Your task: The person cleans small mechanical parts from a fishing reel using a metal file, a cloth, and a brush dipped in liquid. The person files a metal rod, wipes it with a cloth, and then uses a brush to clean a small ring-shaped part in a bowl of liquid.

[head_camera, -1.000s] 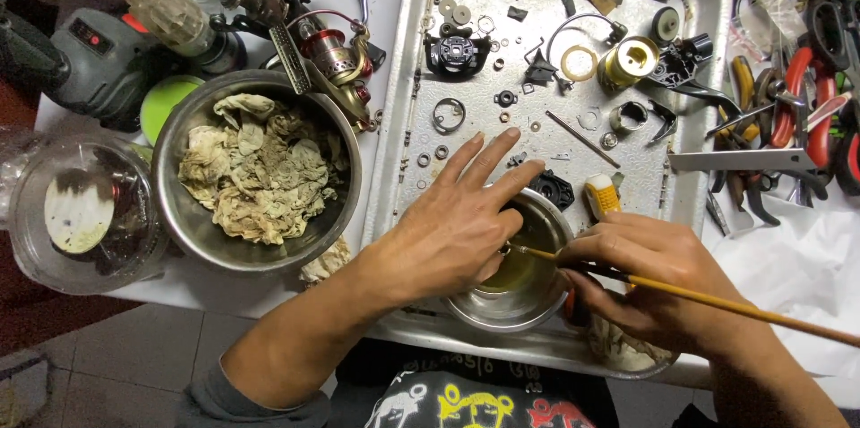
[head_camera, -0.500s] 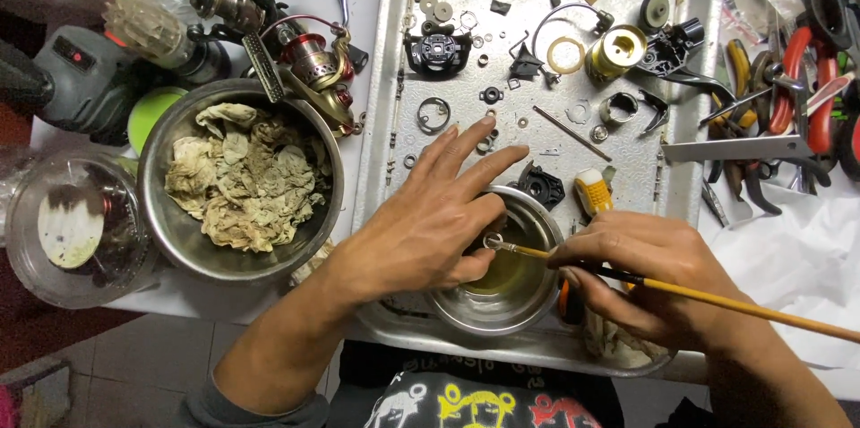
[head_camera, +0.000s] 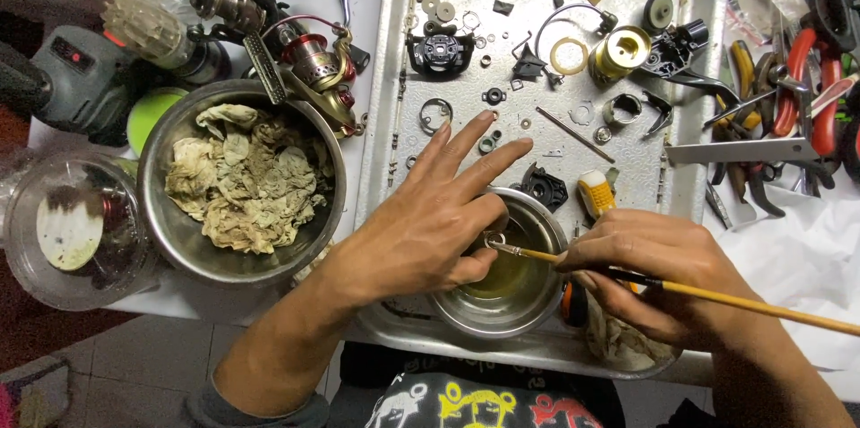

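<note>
Both forearms are bare down to the hands, the left hand (head_camera: pixel 421 231) and the right hand (head_camera: pixel 658 267) wearing no rings or gloves, a grey sleeve edge showing at the left elbow toward seven o'clock, and a black shirt printed with yellow, white and red figures at six o'clock.

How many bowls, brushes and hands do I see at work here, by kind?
Metal bowls: 2, a small one with liquid and a big one of soiled rags
Paintbrush: 1
Hands: 2, left hand and right hand
Total: 5
</note>
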